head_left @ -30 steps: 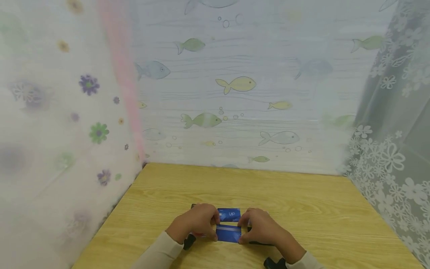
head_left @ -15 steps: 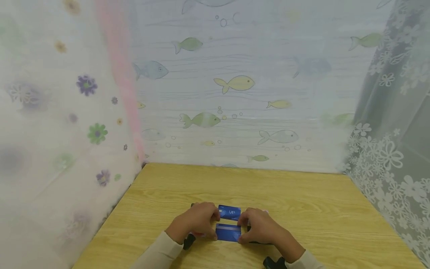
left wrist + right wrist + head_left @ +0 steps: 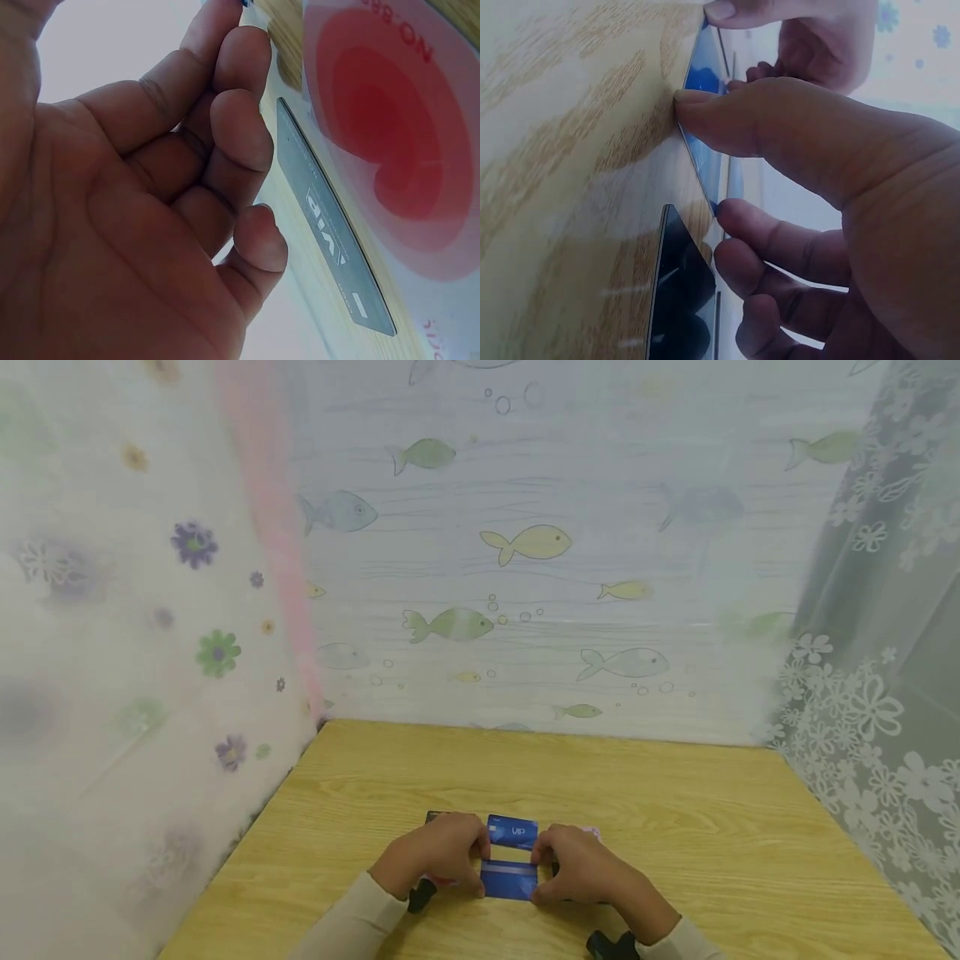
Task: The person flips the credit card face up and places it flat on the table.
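Both short ends of the striped blue card (image 3: pixel 509 880) are pinched between finger and thumb, by the left hand (image 3: pixel 442 852) and the right hand (image 3: pixel 581 864), at the wooden table (image 3: pixel 555 772). Just beyond, a blue VIP card (image 3: pixel 513 832) lies apart; a dark VIP card (image 3: pixel 334 225) sits near the left fingers.

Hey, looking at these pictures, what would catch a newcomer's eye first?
Probably the pale-striped blue card near the front of the wooden table, its short sides held between the left hand and right hand. Just beyond it lies a blue VIP card. Behind the table, the fish-patterned backdrop fills much of the head view.
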### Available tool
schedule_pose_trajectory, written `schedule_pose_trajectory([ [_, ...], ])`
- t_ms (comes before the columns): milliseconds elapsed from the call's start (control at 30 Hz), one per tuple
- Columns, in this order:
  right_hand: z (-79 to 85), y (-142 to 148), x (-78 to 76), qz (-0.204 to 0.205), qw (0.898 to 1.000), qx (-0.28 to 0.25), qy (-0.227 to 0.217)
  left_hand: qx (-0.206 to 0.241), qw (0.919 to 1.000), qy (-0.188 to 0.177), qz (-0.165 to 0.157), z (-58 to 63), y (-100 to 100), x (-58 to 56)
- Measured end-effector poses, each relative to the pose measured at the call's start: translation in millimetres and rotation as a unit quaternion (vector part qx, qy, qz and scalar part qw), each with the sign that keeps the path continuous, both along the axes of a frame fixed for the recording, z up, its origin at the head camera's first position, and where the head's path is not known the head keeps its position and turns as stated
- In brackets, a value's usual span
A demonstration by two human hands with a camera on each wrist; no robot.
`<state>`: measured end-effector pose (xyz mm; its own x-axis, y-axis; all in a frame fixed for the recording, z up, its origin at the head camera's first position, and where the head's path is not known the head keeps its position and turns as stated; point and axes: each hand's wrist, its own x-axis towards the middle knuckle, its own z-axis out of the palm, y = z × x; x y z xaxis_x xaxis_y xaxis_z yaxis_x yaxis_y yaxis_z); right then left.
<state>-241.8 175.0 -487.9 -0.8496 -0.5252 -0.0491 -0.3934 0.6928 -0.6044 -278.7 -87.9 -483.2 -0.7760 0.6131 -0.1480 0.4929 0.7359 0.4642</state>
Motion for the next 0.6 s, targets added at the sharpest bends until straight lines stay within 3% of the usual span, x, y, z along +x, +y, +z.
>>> schedule_pose_trajectory([
  [233, 0.6, 0.3, -0.1, 0.006, 1.0, 0.014, 0.015, 0.017, 0.9997, -0.016, -0.003, 0.3, -1.9, 0.5],
  [600, 0.9, 1.6, -3.9, 0.002, 0.997, 0.029, 0.074, 0.005, 0.9972, 0.062, -0.043, -0.9, -2.9, -1.5],
])
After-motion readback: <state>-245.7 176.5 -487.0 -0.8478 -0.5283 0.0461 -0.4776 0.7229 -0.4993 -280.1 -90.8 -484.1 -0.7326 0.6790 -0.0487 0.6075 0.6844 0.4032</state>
